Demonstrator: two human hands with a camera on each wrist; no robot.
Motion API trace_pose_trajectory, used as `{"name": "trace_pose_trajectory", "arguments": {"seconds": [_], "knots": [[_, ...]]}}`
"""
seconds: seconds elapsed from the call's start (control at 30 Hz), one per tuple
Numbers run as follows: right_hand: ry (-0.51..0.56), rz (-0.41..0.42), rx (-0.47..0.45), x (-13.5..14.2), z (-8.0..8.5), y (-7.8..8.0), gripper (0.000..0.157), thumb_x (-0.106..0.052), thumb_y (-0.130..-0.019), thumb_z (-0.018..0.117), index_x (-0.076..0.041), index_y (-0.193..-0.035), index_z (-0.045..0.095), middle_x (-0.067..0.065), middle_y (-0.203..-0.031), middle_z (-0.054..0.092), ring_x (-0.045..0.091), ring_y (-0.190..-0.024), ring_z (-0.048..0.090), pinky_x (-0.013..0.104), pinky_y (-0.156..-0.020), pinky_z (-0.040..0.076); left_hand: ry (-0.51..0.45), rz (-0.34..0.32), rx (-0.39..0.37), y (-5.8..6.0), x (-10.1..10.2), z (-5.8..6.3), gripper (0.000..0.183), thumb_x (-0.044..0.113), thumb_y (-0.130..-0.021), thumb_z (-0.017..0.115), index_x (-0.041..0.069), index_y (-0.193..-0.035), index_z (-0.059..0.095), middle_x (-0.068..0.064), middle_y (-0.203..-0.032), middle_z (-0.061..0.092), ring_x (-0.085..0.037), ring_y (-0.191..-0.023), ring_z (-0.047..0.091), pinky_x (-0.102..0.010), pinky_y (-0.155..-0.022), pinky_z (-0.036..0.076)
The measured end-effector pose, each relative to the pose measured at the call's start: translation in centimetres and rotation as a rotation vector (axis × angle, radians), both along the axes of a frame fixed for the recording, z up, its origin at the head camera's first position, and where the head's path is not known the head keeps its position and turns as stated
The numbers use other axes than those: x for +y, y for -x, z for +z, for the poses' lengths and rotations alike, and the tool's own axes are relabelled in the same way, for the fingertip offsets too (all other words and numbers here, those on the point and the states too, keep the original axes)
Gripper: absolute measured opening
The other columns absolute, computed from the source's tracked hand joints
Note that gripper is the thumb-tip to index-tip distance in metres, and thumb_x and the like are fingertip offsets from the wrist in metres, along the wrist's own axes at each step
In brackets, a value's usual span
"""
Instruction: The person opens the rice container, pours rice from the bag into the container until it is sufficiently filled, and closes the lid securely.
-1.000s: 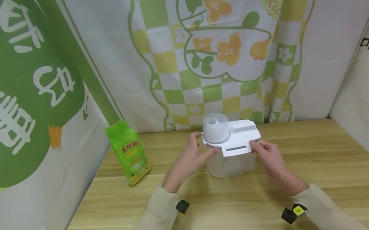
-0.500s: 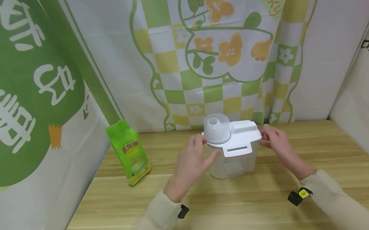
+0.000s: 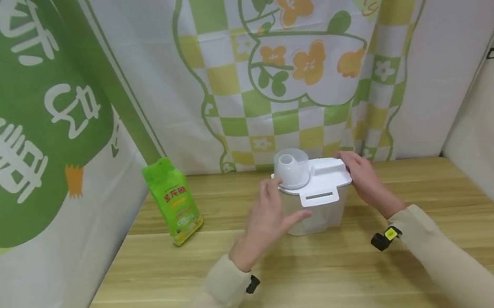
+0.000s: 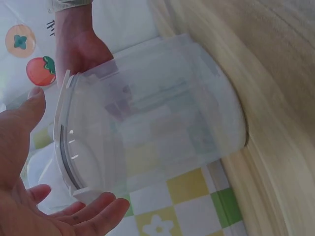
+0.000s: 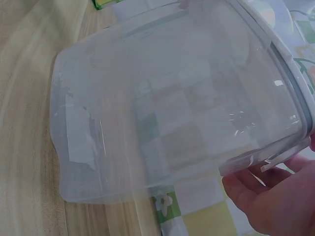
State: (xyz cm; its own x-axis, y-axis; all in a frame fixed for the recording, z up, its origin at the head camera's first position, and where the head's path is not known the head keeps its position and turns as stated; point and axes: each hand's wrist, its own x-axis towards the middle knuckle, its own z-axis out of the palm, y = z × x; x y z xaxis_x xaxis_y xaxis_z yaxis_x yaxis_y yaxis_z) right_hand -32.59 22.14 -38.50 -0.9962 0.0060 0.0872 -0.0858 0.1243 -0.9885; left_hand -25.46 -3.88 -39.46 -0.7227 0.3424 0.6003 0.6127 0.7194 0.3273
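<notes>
A translucent container (image 3: 325, 215) stands upright toward the back of the tabletop (image 3: 320, 292), topped by a white lid (image 3: 327, 178) with a raised handle and a slotted flap (image 3: 319, 198) jutting from its near side. At the lid's left end sits a clear cup (image 3: 293, 171), rounded and with a paler tube shape within. The right hand (image 3: 364, 176) is at the opposite end, its fingers bent round the lid's edge; the right wrist view shows its fingertips against the container wall just below. The left hand (image 3: 264, 226) is spread wide beside the cup end, thumb well away from the fingers and grasping nothing; whether its fingertips touch the lid's edge is hard to tell. Both arms wear beige sleeves (image 3: 438, 248), with a small black device (image 3: 380, 241) at each wrist. Well to the left of the container, a green bag (image 3: 177, 202) with red and white print stands on the tabletop. Behind hangs a checked cloth (image 3: 223, 80) in green, yellow and white, patterned with orange flowers.
</notes>
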Motion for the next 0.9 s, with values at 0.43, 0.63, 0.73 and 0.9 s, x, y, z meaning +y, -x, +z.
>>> {"name": "trace_pose_trajectory", "arguments": {"seconds": [0.43,0.63,0.73,0.9], "knots": [[-0.087,0.027,-0.017,-0.3,1.0,-0.7,0.053,-0.038,-0.105,0.040,0.004,-0.133,0.053,0.010,-0.131,0.055,0.001,-0.098,0.057,0.015,-0.080,0.051,-0.126,-0.068,-0.042,-0.1,0.9,-0.4,0.122,0.047,-0.073,0.083,-0.002,-0.154,0.005,-0.024,-0.146,0.030,-0.032,-0.135,0.039,-0.042,-0.114,0.038],[-0.184,0.060,-0.018,-0.3,1.3,-1.3,0.057,-0.044,-0.105,0.038,0.000,-0.138,0.051,0.018,-0.144,0.049,0.012,-0.113,0.052,0.015,-0.086,0.046,-0.138,-0.141,-0.112,1.0,0.9,-0.2,0.131,0.045,-0.074,0.083,-0.001,-0.154,-0.010,-0.025,-0.158,0.010,-0.035,-0.147,0.021,-0.047,-0.118,0.031],[-0.232,0.075,0.011,-0.4,1.2,-1.7,0.058,-0.046,-0.104,0.039,-0.001,-0.138,0.051,0.020,-0.141,0.051,0.012,-0.111,0.052,0.016,-0.087,0.045,-0.157,-0.163,-0.169,1.7,0.9,-0.1,0.132,0.043,-0.075,0.083,0.001,-0.154,-0.013,-0.025,-0.159,0.005,-0.037,-0.148,0.016,-0.050,-0.119,0.028],[-0.266,0.094,0.061,-0.5,1.1,-2.5,0.058,-0.045,-0.104,0.042,0.002,-0.137,0.052,0.024,-0.137,0.053,0.003,-0.100,0.053,0.015,-0.084,0.046,-0.222,-0.152,-0.265,2.6,0.8,0.3,0.113,0.042,-0.087,0.073,0.004,-0.155,-0.010,-0.028,-0.158,0.008,-0.041,-0.146,0.021,-0.052,-0.119,0.027]]}}
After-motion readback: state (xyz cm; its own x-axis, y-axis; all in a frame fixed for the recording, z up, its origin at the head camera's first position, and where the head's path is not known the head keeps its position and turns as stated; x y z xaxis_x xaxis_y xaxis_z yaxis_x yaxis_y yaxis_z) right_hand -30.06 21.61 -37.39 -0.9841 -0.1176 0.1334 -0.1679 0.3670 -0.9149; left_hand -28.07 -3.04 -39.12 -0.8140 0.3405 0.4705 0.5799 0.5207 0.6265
